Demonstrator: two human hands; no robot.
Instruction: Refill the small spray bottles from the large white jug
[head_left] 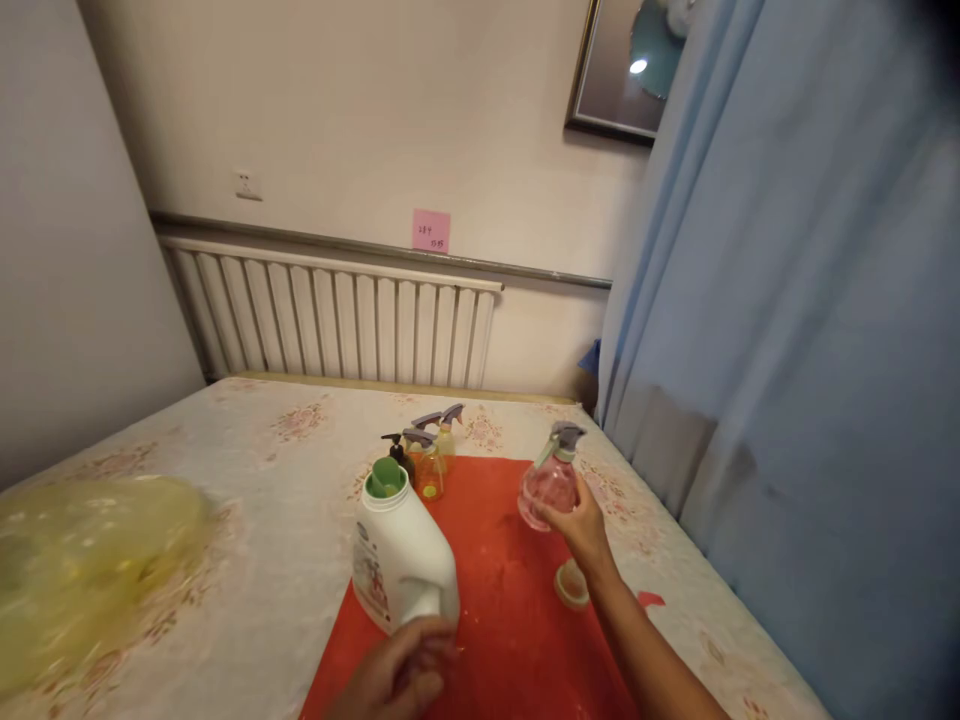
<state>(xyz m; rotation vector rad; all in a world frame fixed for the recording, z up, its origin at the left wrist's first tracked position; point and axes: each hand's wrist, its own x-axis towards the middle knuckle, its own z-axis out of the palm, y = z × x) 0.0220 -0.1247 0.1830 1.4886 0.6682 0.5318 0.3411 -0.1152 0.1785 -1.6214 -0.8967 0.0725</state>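
My right hand [577, 520] is wrapped round a clear pink spray bottle [549, 490] with a grey trigger head, raised and tilted over the right side of a red mat [510, 620]. A white detergent jug [405, 560] with a green inner neck stands on the mat's left part. My left hand [405, 665] is just in front of the jug, by the base of its handle. Its fingers are loosely bent, apart from the thumb, with nothing seen between them. On the mat near my right forearm lies a round pale cap [571, 584].
Behind the jug are several small spray bottles [430, 470] and a dark pump bottle [399, 458]. A yellowish plastic bag [97, 570] lies at left on the flowered cloth [270, 520]. A blue curtain [780, 300] hangs at right; a radiator [337, 310] is at the back.
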